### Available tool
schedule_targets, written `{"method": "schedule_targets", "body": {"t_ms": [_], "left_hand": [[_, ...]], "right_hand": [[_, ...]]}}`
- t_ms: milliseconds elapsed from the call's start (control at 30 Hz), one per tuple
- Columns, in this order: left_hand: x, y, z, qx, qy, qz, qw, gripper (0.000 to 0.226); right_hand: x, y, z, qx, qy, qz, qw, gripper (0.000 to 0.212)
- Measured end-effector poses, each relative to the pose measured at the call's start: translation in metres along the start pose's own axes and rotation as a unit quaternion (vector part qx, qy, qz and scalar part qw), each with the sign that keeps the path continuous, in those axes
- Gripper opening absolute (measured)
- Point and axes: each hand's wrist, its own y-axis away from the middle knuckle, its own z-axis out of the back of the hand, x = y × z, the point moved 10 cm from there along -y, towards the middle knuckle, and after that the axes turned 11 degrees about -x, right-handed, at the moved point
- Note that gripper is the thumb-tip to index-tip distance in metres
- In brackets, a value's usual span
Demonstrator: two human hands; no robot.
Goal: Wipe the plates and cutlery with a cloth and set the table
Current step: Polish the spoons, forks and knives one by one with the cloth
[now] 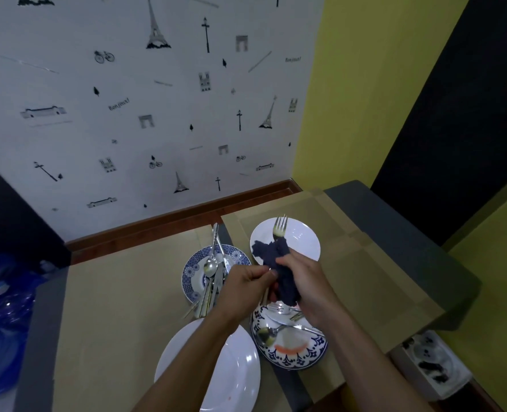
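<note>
The left hand (244, 282) pinches the handle of a fork (281, 226) while the right hand (301, 276) grips a dark cloth (268, 251) bunched round its shaft, tines up above a white plate (305, 242) on the table (400, 233).

Am holding a fork (281, 226), polished metal, catching bright glints. Cloth (271, 254) wrapping it is looking soft, nubby, matt. Plate (304, 237) behind is shining, smooth, glossy glaze. Mats (121, 292) are lying matt, paper-like. Skirting (157, 226) is showing varnished wood.
</note>
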Motion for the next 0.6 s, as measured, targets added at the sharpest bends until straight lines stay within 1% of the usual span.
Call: {"method": "schedule_targets", "body": {"t_ms": [67,100,167,233,300,367,400,433,500,600], "left_hand": [[0.003,-0.002,0.002,0.009,-0.001,0.003,1.0,0.031],[0.004,-0.002,0.003,0.015,-0.01,0.0,1.0,0.031],[0.007,-0.001,0.003,0.027,-0.042,-0.012,0.999,0.031],[0.008,0.002,0.001,0.038,-0.091,-0.033,0.995,0.029],[0.008,0.006,-0.003,0.049,-0.116,-0.055,0.991,0.028],[0.005,0.009,-0.008,0.053,-0.128,-0.075,0.987,0.029],[0.004,0.01,-0.01,0.058,-0.137,-0.084,0.985,0.029],[0.003,0.011,-0.013,0.061,-0.147,-0.089,0.983,0.029],[-0.001,0.012,-0.014,0.067,-0.147,-0.094,0.982,0.029],[-0.003,0.014,-0.011,0.087,-0.103,-0.078,0.988,0.029]], "right_hand": [[-0.003,0.003,-0.005,0.037,-0.001,-0.002,0.999,0.022],[-0.004,0.003,-0.004,0.043,0.001,0.002,0.999,0.022],[0.001,0.002,0.001,0.02,0.023,0.022,0.999,0.018],[0.009,-0.004,0.012,-0.034,0.056,0.061,0.996,0.016],[0.022,-0.011,0.024,-0.101,0.088,0.101,0.986,0.028],[0.034,-0.012,0.037,-0.173,0.127,0.135,0.967,0.039],[0.04,-0.01,0.039,-0.197,0.125,0.149,0.961,0.036],[0.042,-0.008,0.039,-0.206,0.118,0.156,0.959,0.027],[0.041,-0.008,0.031,-0.177,0.091,0.15,0.968,0.013],[0.024,-0.013,0.021,-0.121,0.002,0.067,0.99,0.013]]}}
